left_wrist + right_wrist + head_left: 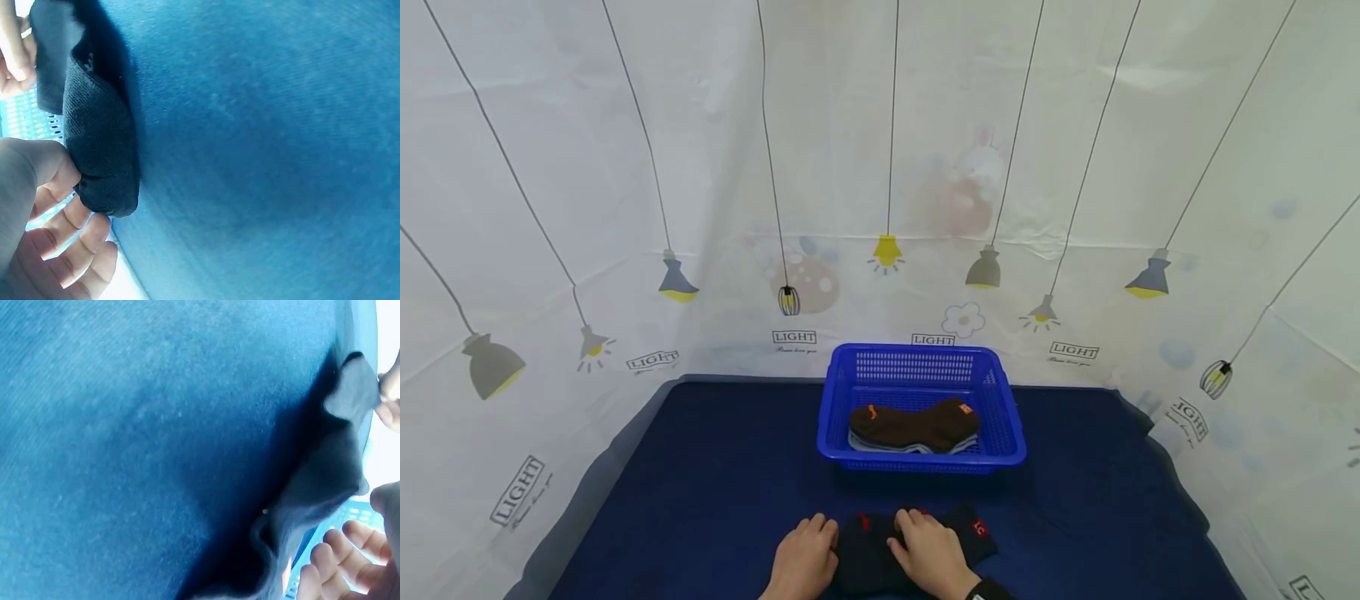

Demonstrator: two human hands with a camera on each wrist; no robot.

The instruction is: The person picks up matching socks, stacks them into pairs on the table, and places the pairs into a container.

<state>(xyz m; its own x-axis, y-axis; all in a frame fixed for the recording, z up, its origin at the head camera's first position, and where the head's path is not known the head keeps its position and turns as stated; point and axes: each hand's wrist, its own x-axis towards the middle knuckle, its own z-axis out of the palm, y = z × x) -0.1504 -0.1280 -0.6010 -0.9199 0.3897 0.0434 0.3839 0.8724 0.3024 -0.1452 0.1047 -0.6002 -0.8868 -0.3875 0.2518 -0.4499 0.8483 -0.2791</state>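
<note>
A dark blue cloth covers the table (700,483), and a white curtain with lamp drawings (625,167) surrounds it. The fingers of the left hand (803,557) and the right hand (931,552) curl on the black socks (872,554), before a blue basket (1011,433)

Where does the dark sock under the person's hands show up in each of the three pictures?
Head view: the sock lies at bottom centre on the blue cloth, between both hands, in front of the basket.
Left wrist view: the sock runs down the left side, its end at the thumb.
Right wrist view: the sock hangs along the right edge, above the fingers.
Shared landmark: the blue cloth.
</note>
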